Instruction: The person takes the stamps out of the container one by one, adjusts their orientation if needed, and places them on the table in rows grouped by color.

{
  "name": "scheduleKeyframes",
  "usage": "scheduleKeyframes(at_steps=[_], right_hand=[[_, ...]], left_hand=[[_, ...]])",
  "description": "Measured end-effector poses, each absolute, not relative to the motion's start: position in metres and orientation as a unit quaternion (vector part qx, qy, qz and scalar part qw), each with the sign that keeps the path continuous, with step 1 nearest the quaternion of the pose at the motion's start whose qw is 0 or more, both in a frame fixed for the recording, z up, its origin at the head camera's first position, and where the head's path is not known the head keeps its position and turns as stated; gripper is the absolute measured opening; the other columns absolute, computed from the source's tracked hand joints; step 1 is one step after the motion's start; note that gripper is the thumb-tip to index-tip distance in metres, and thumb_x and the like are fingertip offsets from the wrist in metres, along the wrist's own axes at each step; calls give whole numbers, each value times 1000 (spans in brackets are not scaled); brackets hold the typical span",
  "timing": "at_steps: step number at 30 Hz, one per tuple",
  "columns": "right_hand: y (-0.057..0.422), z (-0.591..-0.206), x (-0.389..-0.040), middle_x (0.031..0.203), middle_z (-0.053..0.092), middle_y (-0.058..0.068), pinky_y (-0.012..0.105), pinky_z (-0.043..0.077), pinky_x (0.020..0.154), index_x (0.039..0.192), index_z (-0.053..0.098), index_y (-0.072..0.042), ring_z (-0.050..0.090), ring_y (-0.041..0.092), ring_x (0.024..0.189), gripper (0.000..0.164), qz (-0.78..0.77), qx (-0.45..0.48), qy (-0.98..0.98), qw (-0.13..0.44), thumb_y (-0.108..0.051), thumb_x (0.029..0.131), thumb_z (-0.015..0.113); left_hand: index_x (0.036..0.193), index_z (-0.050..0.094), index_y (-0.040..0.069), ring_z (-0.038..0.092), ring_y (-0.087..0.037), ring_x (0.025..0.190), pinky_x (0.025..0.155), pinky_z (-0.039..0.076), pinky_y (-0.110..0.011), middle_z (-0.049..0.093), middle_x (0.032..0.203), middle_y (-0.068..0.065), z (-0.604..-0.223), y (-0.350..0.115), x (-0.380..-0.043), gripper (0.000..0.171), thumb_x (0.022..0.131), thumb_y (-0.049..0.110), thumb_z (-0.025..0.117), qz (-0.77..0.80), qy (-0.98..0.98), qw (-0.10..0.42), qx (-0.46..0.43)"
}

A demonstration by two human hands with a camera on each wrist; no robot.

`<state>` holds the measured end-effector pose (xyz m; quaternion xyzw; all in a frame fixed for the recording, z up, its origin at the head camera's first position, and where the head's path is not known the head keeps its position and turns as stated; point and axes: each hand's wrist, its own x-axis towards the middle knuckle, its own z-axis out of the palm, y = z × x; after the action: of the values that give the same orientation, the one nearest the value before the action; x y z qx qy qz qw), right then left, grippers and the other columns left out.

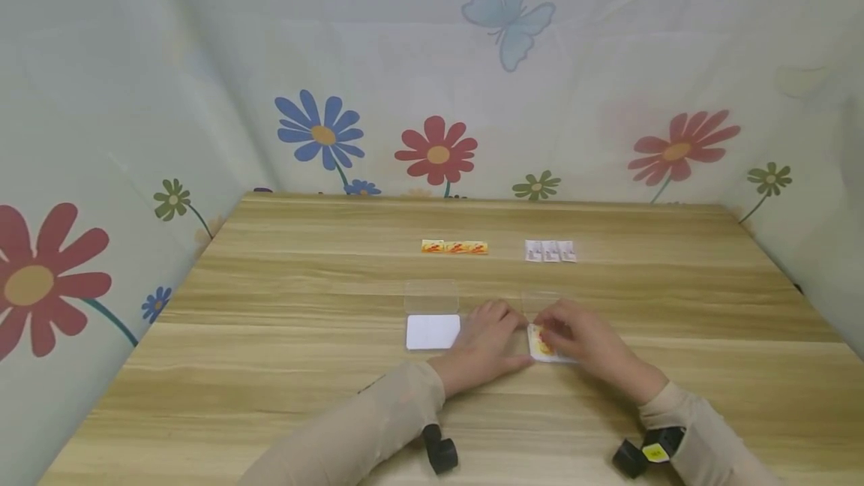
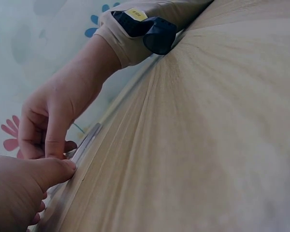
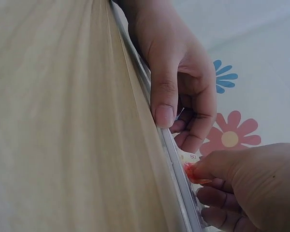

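A clear plastic box [image 1: 540, 358] lies on the table with its transparent lid folded back. My left hand [image 1: 487, 340] grips its left side, the thumb at the near corner and the fingers curled at the far one; the thumb presses the box edge in the right wrist view. Over the box, my right hand [image 1: 589, 340] pinches a small flat yellow-and-red printed piece [image 3: 195, 173] between thumb and fingers. That piece lies at the box's opening, partly hidden by the fingers; whether it is a card or a packet I cannot tell.
Left of my hands lies a second clear box with a white inside [image 1: 432, 332], lid [image 1: 432, 296] folded back. Further back are a row of yellow-orange printed pieces [image 1: 455, 247] and a row of pale white-purple ones [image 1: 550, 251]. A flowered curtain [image 1: 378, 43] hangs behind the wooden table [image 1: 270, 366].
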<state>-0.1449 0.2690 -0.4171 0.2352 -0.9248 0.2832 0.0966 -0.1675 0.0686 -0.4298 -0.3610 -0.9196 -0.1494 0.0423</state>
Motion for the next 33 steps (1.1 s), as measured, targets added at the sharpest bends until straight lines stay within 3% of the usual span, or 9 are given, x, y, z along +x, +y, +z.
scheduleKeyframes(at_steps=[17,33], right_hand=[[269,-413,-145,79,59,-9,25,50,67,81,64,-17,57,6,76,15,231,253,-930,134,-6,77,74],[274,-405,-144,77,59,-10,22,47,65,83,65,-16,52,1,73,11,241,231,-938,90,-7,81,72]], left_hand=[[117,63,18,52,-15,113,100,42,-31,58,114,3,-429,68,-168,48,81,50,71,-160,-919,48,-357],[117,64,19,52,-15,113,100,42,-31,58,115,3,-431,69,-167,47,82,50,70,-164,-919,45,-355]])
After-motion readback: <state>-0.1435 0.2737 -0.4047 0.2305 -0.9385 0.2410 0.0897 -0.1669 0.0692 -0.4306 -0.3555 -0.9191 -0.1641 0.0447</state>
